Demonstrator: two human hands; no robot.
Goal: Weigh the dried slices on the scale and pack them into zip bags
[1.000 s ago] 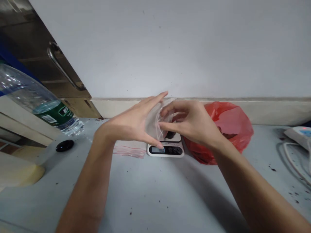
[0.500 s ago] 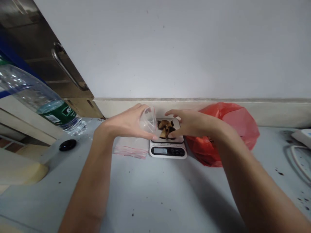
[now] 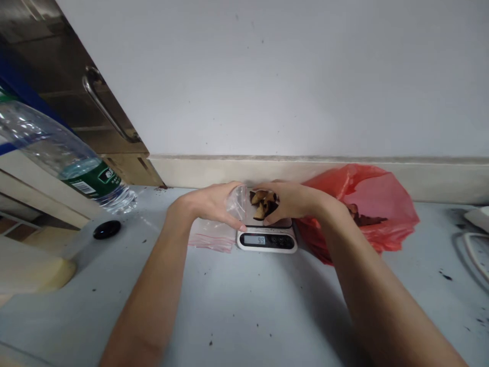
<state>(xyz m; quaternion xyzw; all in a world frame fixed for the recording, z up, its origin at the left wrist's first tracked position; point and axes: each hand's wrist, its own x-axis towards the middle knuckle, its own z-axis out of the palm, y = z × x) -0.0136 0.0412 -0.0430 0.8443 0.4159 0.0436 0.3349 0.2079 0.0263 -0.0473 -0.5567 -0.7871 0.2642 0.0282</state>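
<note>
A small white digital scale (image 3: pixel 266 248) stands on the table, its display reading about 9.9. Several dried, dark brown and tan pieces (image 3: pixel 263 206) lie in a heap on its plate; I cannot make out their exact kind. My right hand (image 3: pixel 292 201) curls round the heap from the right, thumb in front and fingers behind. A clear zip bag (image 3: pixel 237 203) is in my left hand (image 3: pixel 214 203), its mouth spread towards the pieces at the left edge of the plate. More flat zip bags (image 3: pixel 212 241) with red seal lines lie left of the scale.
Right of the scale sits a red plastic bag (image 3: pixel 385 201) with dark dried pieces (image 3: pixel 364 218) inside. A tilted water bottle (image 3: pixel 89 178), a black oval object (image 3: pixel 107 229) and a pale container (image 3: pixel 38 270) are at the left. Behind runs a white wall (image 3: pixel 290 92).
Both hands have moved closer together over the scale. My right fingers have closed in round the dried pieces, and the bag is nearer to them. The display went from about 10.0 to 9.9.
</note>
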